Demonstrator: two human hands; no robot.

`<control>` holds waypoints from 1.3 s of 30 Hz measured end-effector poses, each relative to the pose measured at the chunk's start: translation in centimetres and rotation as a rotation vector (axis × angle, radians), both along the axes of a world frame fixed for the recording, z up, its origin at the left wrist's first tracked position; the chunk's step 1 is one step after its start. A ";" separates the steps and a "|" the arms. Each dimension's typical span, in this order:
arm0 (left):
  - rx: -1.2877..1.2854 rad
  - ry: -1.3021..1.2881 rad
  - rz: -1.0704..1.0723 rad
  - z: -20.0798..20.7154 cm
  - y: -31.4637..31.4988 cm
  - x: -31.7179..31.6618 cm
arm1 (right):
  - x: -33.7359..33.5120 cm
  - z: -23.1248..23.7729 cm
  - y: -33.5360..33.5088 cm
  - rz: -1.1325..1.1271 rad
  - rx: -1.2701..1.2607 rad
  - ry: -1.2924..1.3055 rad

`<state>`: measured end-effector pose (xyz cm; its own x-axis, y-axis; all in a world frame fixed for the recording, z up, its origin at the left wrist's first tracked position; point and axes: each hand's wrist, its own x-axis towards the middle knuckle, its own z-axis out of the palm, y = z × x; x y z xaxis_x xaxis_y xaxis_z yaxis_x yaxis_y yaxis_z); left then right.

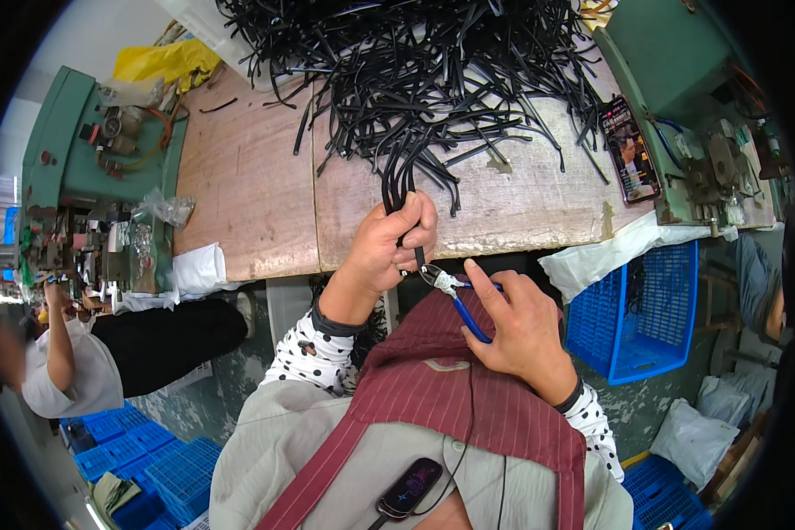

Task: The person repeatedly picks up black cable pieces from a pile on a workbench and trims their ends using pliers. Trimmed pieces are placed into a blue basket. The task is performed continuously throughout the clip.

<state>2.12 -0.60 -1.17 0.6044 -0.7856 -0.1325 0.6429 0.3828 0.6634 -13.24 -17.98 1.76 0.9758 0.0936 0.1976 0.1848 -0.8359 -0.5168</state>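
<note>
My left hand is closed around several long, thin black strips, which fan out upward from my fist toward the pile. The end of one strip pokes out below my fingers. Right there are the jaws of blue-handled cutting pliers; whether they touch the strip is hard to tell. My right hand grips the pliers, with the handles spread and white wrapping near the pivot. A large tangled heap of the same black strips covers the far part of the wooden table.
Green machines stand at the left and right. A lit phone leans at the table's right side. Below it is a blue crate; more blue crates sit lower left. Another person works at the left.
</note>
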 end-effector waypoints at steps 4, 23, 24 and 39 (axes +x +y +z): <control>0.030 -0.047 0.352 0.1 -0.7 -1.4 | 0.3 -0.8 -0.1 0.006 0.090 -0.010; 0.141 -0.540 0.944 -0.4 -2.2 -5.0 | -0.2 -1.7 1.2 -0.031 0.444 0.231; 0.138 -0.442 0.925 -0.4 -2.0 -4.9 | -0.1 -1.4 1.3 -0.036 0.451 0.251; 0.254 -0.331 0.861 -0.1 -2.0 -4.5 | -0.5 -1.5 1.4 -0.088 0.345 0.259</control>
